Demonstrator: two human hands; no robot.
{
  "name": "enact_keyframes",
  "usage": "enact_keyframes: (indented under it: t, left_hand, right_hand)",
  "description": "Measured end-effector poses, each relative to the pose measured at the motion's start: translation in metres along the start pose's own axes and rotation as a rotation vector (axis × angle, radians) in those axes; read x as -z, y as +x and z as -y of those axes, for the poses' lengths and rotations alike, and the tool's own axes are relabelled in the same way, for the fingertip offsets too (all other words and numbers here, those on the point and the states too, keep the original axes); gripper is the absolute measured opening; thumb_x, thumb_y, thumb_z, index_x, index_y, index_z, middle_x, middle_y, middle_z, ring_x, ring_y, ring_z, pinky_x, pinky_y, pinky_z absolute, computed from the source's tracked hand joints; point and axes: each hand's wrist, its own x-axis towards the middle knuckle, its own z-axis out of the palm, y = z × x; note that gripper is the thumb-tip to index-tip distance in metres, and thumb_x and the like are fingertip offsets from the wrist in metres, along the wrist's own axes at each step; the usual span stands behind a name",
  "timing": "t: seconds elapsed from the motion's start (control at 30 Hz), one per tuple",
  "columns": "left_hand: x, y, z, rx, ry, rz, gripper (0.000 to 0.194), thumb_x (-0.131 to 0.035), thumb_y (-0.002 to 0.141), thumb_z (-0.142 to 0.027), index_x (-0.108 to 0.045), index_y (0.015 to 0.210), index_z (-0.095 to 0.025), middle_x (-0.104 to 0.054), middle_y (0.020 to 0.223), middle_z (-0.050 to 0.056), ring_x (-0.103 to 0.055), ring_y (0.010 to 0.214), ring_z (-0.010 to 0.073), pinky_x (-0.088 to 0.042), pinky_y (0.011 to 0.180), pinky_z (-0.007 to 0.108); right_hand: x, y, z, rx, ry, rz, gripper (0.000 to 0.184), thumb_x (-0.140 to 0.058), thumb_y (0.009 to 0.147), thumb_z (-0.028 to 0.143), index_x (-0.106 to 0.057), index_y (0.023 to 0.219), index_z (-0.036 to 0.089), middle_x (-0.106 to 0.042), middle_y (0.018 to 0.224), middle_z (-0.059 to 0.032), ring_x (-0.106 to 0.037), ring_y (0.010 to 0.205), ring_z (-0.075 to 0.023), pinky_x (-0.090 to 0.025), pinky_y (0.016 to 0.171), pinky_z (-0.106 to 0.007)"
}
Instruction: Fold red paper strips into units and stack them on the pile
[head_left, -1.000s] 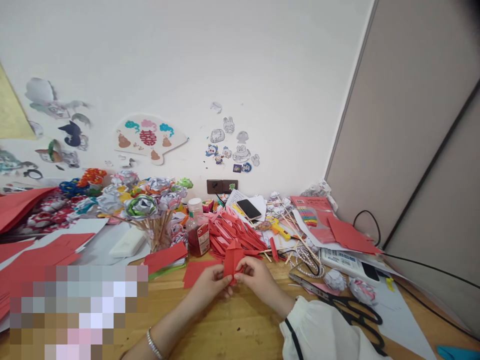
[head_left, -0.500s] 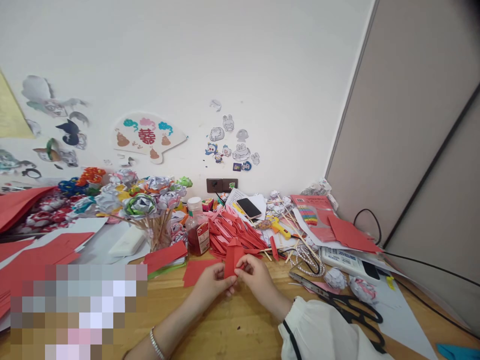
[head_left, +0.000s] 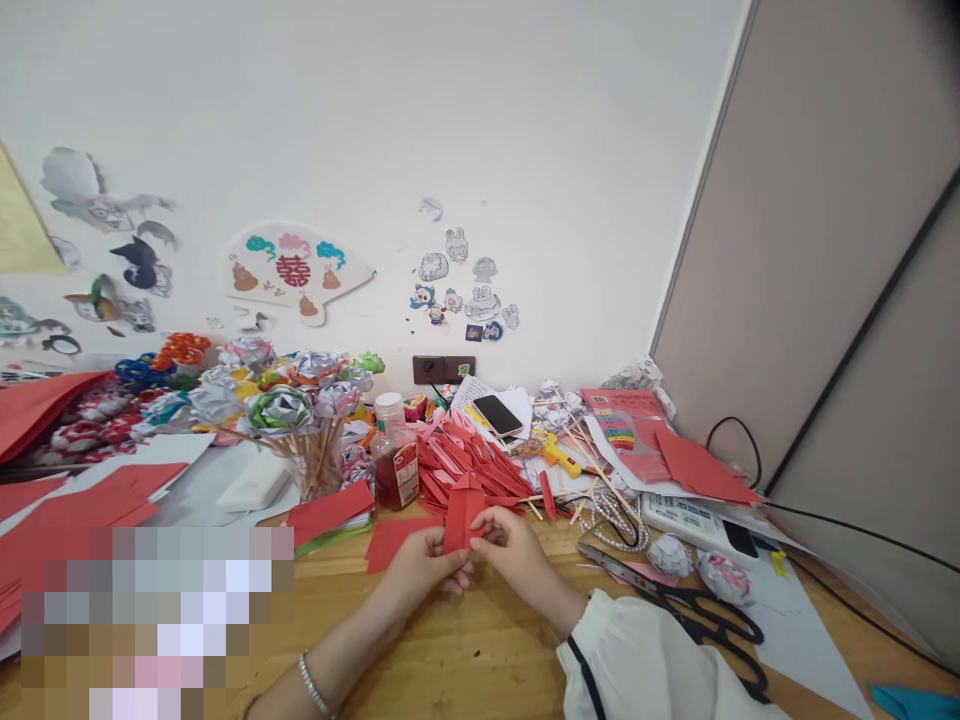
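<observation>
Between my two hands, above the wooden table, a folded strip of red paper (head_left: 463, 520) stands roughly upright, its top end creased over. My left hand (head_left: 429, 562) pinches its lower left side between thumb and fingers. On the lower right edge, my right hand (head_left: 510, 550) grips the same paper with thumb and fingertips. Just behind it lies a pile of folded red paper strips (head_left: 480, 455). A flat red paper sheet (head_left: 394, 540) rests on the table to the left of my hands.
Black-handled scissors (head_left: 675, 595) lie at the right, near crumpled paper balls (head_left: 670, 556) and a bead string (head_left: 611, 525). Behind are a glass bottle (head_left: 395, 465), a phone (head_left: 498, 415) and a yellow glue gun (head_left: 561, 456). A cup of sticks (head_left: 311, 465) stands left.
The red paper has shifted very slightly left and tilted a little in my fingers. Both hands keep their hold on it, and the other things stay where they were.
</observation>
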Motion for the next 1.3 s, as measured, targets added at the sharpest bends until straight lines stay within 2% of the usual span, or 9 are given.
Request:
enact_keyframes:
  t: [0.43, 0.87, 1.07, 1.3]
  left_hand:
    - [0.000, 0.004, 0.009, 0.072, -0.043, 0.044, 0.037, -0.064, 0.054, -0.046, -0.049, 0.067, -0.015, -0.064, 0.052, 0.000, -0.059, 0.043, 0.0119, -0.046, 0.046, 0.023]
    - [-0.002, 0.003, 0.007, 0.040, 0.022, 0.020, 0.038, -0.064, 0.054, -0.047, -0.046, 0.064, -0.015, -0.064, 0.050, 0.001, -0.059, 0.042, 0.0125, -0.046, 0.044, 0.023]
    - [-0.001, 0.004, 0.008, -0.003, 0.039, 0.021, 0.037, -0.060, 0.057, -0.049, -0.046, 0.063, -0.015, -0.061, 0.046, -0.001, -0.056, 0.038, 0.0112, -0.044, 0.041, 0.022]
    - [-0.004, 0.008, 0.014, 0.028, 0.021, 0.029, 0.036, -0.058, 0.057, -0.048, -0.045, 0.067, -0.016, -0.060, 0.045, -0.003, -0.056, 0.037, 0.0118, -0.044, 0.040, 0.023]
  right_hand:
    - [-0.001, 0.001, -0.003, -0.050, -0.031, -0.029, 0.002, -0.054, 0.066, 0.017, -0.053, 0.064, 0.016, -0.052, 0.059, 0.0026, -0.048, 0.054, -0.0107, -0.039, 0.051, -0.021]
    - [-0.009, -0.002, 0.000, 0.001, -0.119, -0.092, 0.004, -0.050, 0.067, 0.013, -0.050, 0.063, 0.016, -0.050, 0.059, 0.0027, -0.047, 0.055, -0.0106, -0.038, 0.053, -0.021]
    - [-0.010, -0.002, 0.002, 0.009, -0.124, -0.081, 0.005, -0.049, 0.066, 0.012, -0.051, 0.064, 0.016, -0.051, 0.060, 0.0025, -0.047, 0.055, -0.0108, -0.038, 0.053, -0.021]
    - [-0.009, -0.003, 0.001, 0.011, -0.095, -0.074, 0.007, -0.048, 0.067, 0.011, -0.051, 0.067, 0.016, -0.052, 0.063, 0.0018, -0.049, 0.058, -0.0116, -0.039, 0.054, -0.021]
